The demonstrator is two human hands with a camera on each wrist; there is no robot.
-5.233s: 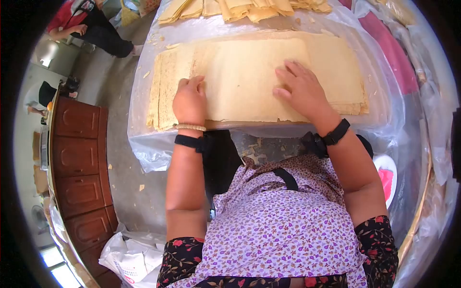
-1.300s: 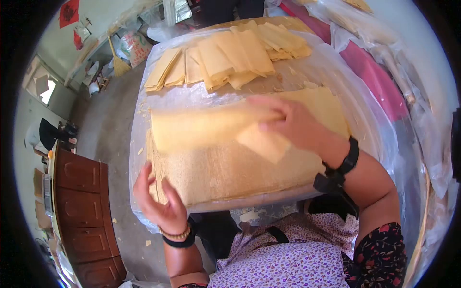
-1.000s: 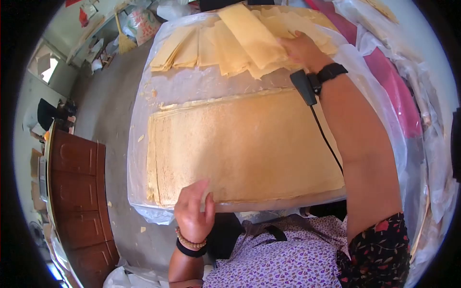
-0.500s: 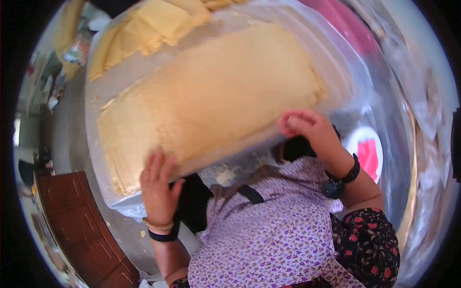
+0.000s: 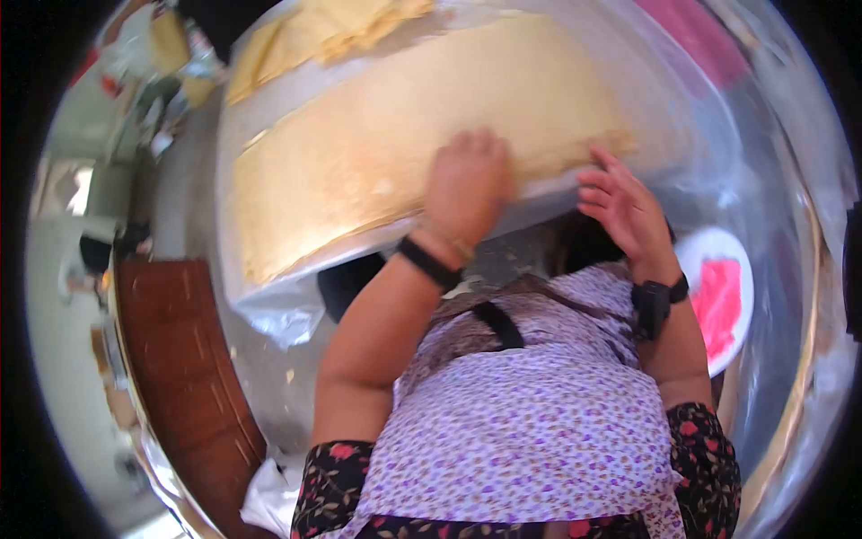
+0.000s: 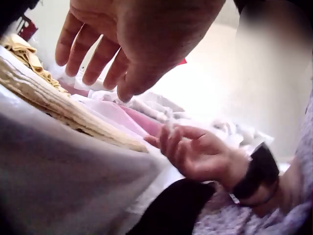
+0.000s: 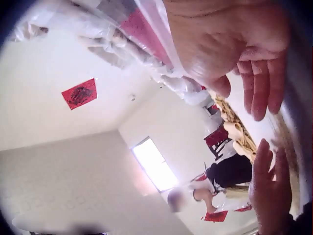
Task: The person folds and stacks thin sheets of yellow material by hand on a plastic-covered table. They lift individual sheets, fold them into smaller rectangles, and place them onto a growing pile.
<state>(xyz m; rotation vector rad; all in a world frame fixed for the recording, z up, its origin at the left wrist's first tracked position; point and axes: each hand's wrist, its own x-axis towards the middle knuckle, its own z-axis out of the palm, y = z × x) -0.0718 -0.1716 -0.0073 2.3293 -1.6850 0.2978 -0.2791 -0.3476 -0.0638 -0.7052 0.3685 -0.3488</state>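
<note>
A broad stack of thin, pale yellow sheets (image 5: 395, 135), apparently tofu skin, is laid flat on the plastic-covered table (image 5: 274, 310), with its long near edge set close to the table's own. The left hand (image 5: 469, 184) is held over that edge, right of its middle. In the left wrist view its fingers are seen hanging nearly straight with narrow gaps between them, and nothing is pinched. Whether the stack is touched cannot be told, for the hand is blurred in the head view. The right hand (image 5: 628, 216) is held just beside the near right corner of the stack; its fingers are loosely extended, three of them close together in the right wrist view, and nothing is gripped.

The step in hand is judged to be work along the stack's near edge. For this, pressure is best spread through flat fingers rather than tips, since sheets this thin could easily be creased or torn. If the top layer is to be raised, it is best eased up slowly at two well-separated places, so that its weight is shared and a single sheet is parted from the rest. Around the uneven right corner, extra gentleness seems called for. The folded sheets (image 5: 328, 36) near the far left corner are best not brushed.
</note>
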